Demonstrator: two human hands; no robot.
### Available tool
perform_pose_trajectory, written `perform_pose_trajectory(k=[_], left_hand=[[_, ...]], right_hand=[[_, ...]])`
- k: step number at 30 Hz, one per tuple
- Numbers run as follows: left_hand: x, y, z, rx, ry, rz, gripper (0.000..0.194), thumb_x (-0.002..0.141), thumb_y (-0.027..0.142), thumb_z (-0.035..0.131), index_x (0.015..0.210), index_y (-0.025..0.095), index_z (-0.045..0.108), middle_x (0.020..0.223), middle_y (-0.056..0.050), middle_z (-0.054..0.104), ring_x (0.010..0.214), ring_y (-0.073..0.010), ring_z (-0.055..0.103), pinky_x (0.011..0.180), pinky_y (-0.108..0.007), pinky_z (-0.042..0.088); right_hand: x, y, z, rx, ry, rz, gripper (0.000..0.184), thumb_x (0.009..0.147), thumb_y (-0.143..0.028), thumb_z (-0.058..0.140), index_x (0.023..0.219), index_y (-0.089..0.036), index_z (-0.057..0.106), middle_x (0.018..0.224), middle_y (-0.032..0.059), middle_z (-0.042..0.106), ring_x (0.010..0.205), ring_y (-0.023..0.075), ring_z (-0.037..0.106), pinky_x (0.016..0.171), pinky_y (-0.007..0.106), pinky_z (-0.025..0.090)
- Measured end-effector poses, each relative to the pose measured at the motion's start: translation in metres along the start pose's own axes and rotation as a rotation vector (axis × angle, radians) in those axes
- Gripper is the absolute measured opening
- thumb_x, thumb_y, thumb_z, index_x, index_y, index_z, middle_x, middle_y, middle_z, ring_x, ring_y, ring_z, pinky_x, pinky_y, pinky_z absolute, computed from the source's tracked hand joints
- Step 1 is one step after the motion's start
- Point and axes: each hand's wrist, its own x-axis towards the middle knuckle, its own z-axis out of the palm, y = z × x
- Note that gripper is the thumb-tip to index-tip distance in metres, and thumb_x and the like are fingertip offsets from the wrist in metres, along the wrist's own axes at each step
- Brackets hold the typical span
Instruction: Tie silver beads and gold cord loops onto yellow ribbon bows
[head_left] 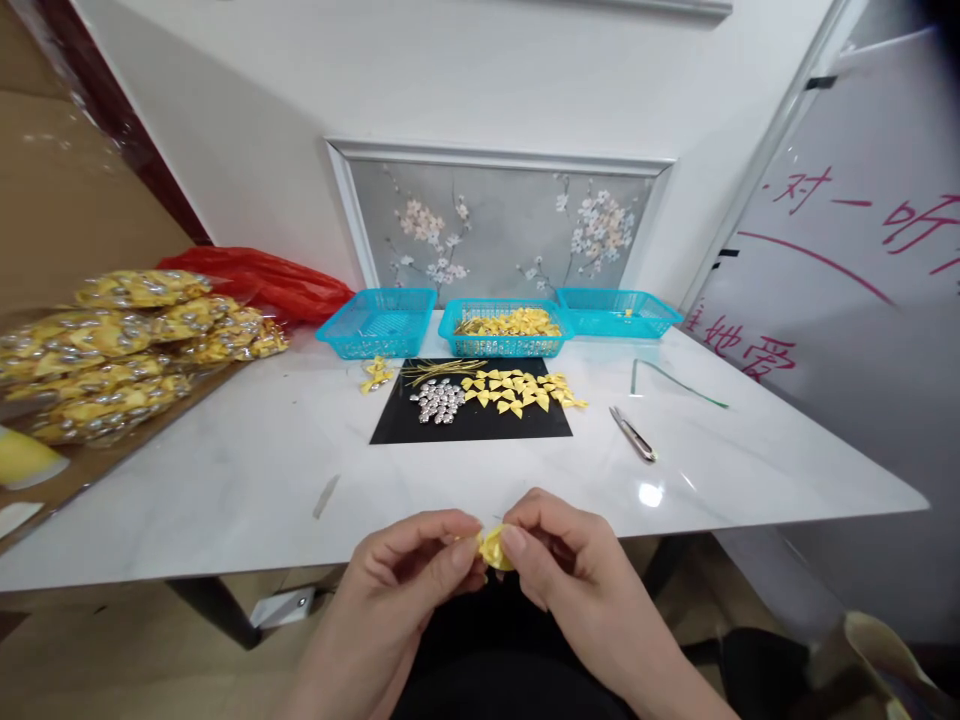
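Both the left hand [409, 580] and the right hand [566, 570] pinch one small yellow piece [495, 550] between thumb and fingers, just off the near edge of the table [247, 500], a grip that seems meant for fine work. On the black mat [480, 432] beyond it, silver beads [438, 402] lie left of the yellow bows [517, 385], probably sorted for easy picking; the snips [634, 435] lie right of the mat, likely for quick reach, and three blue baskets stand behind it.
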Motion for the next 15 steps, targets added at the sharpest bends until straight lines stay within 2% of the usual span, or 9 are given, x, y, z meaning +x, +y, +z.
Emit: perform_pose_trajectory(k=[3, 5, 10, 15], left_hand=[[0.0007, 0.0022, -0.0017, -0.05, -0.012, -0.054, 0.017, 0.068, 0.028, 0.092, 0.077, 0.017, 0.083, 0.072, -0.002, 0.078, 0.068, -0.0128, 0.067, 0.068, -0.018, 0.057], [0.0021, 0.0026, -0.0016, -0.111, -0.011, -0.098, 0.018, 0.065, 0.025, 0.093, 0.078, 0.017, 0.083, 0.072, -0.002, 0.078, 0.067, -0.0121, 0.068, 0.067, -0.018, 0.058], [0.0052, 0.0038, 0.0002, -0.226, 0.008, -0.132, 0.022, 0.06, 0.022, 0.096, 0.077, 0.016, 0.083, 0.074, -0.004, 0.08, 0.066, -0.0128, 0.072, 0.066, -0.017, 0.061], [0.005, 0.0093, -0.0011, -0.296, 0.073, -0.15, 0.028, 0.054, 0.015, 0.098, 0.078, 0.015, 0.083, 0.069, -0.002, 0.078, 0.062, -0.0124, 0.072, 0.067, -0.019, 0.065]], right_hand=[[0.0036, 0.0018, 0.0003, 0.186, -0.04, 0.1, 0.036, 0.095, -0.051, 0.06, 0.08, -0.018, 0.059, 0.059, -0.0072, 0.039, 0.052, 0.0083, 0.032, 0.049, 0.023, 0.026], [0.0038, 0.0043, 0.0017, 0.244, -0.04, 0.111, 0.037, 0.093, -0.053, 0.063, 0.081, -0.018, 0.058, 0.06, -0.0068, 0.04, 0.052, 0.0078, 0.033, 0.049, 0.023, 0.025], [0.0024, 0.0058, 0.0022, 0.229, -0.031, 0.028, 0.036, 0.097, -0.05, 0.059, 0.084, -0.017, 0.06, 0.071, -0.0033, 0.048, 0.055, 0.007, 0.04, 0.051, 0.022, 0.031], [0.0011, 0.0076, -0.0001, 0.23, 0.044, -0.079, 0.025, 0.101, -0.039, 0.054, 0.099, -0.019, 0.07, 0.085, -0.0009, 0.053, 0.054, 0.0053, 0.045, 0.052, 0.022, 0.038]])
